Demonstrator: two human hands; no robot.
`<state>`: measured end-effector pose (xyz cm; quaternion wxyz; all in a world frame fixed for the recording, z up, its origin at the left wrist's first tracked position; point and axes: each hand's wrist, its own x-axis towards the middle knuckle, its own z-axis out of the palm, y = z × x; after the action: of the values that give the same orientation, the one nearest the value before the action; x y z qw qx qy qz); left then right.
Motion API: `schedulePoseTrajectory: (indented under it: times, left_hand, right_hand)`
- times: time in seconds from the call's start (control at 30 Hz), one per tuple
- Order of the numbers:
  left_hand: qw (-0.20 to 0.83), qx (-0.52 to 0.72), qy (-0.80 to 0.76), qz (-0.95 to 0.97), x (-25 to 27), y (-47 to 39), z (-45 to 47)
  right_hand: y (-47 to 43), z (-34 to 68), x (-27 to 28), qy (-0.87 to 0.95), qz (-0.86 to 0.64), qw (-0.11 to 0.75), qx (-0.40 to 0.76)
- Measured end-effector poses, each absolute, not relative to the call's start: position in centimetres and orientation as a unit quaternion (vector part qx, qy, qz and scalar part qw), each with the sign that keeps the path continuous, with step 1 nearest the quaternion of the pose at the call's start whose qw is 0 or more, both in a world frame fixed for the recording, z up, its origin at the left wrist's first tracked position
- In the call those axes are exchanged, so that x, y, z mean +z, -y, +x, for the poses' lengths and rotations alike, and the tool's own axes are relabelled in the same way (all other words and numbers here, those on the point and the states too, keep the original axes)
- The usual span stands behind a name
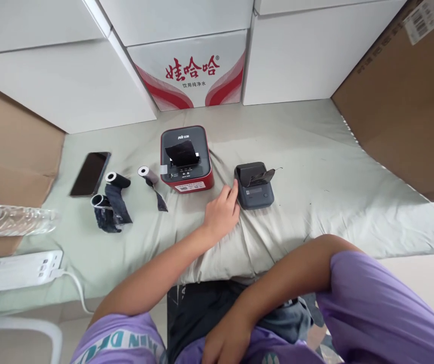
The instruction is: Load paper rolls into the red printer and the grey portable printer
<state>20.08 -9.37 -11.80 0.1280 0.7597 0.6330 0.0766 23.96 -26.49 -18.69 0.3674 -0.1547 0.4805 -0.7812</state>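
Observation:
My left hand (222, 212) reaches across the cloth, its fingers loosely stretched. The index fingertip is at the left side of a small dark grey label printer (255, 197), touching or almost touching it. A curled black strip (262, 177) sticks out of the top of this printer. To the left stands a larger red and black label printer (192, 177) with a black piece (182, 152) coming from its slot. My right hand (226, 341) rests low over my lap, its fingers partly cut off by the frame's bottom edge.
Left of the printers lie a small paper roll (146, 173), black unrolled rolls (113, 205) and a phone (90, 173). A water bottle (23, 220) and a white power bank (23, 270) with a cable are at far left. White boxes (289, 55) and brown cardboard (406, 106) border the cloth.

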Motion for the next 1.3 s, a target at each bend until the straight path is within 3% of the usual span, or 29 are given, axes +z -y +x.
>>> schedulePoseTrajectory:
  times: [0.13, 0.27, 0.37, 0.47, 0.5, 0.57, 0.63, 0.73, 0.9, 1.3]
  left_hand:
    - [0.129, 0.091, -0.633, 0.758, -12.1, 9.5, 20.0]
    - [0.133, 0.078, -0.636, 0.757, -11.8, 9.4, 20.2]
    - [0.135, 0.070, -0.630, 0.761, -11.4, 9.3, 20.4]
    - [0.137, 0.062, -0.631, 0.761, -11.1, 9.3, 20.5]
    - [0.139, 0.058, -0.633, 0.759, -11.1, 9.3, 20.5]
    - [0.142, 0.057, -0.636, 0.757, -11.0, 9.3, 20.6]
    - [0.144, 0.066, -0.636, 0.755, -11.0, 9.4, 20.6]
    - [0.150, 0.085, -0.630, 0.757, -11.0, 9.3, 20.6]
    - [0.170, 0.110, -0.623, 0.755, -10.8, 8.4, 20.0]
    - [0.176, 0.132, -0.634, 0.741, -10.5, 8.0, 19.9]
  right_hand:
    - [25.1, 24.3, -18.0, -0.519, -0.177, 0.312, -0.776]
    - [23.9, 24.8, -17.1, -0.608, -0.263, 0.170, -0.729]
    - [21.9, 25.9, -14.8, -0.777, -0.250, -0.063, -0.574]
    - [18.0, 29.0, -11.0, -0.874, -0.108, -0.335, -0.335]
    - [16.4, 30.6, -9.8, -0.866, -0.039, -0.408, -0.287]
    - [13.3, 34.1, -8.0, -0.828, 0.216, -0.470, -0.216]
    - [10.8, 37.0, -7.5, -0.739, 0.468, -0.470, -0.119]
    - [8.9, 38.4, -9.2, -0.691, 0.589, -0.403, -0.118]
    - [8.2, 36.5, -11.6, -0.676, 0.615, -0.342, -0.219]
    - [8.4, 36.6, -11.2, -0.664, 0.620, -0.353, -0.224]
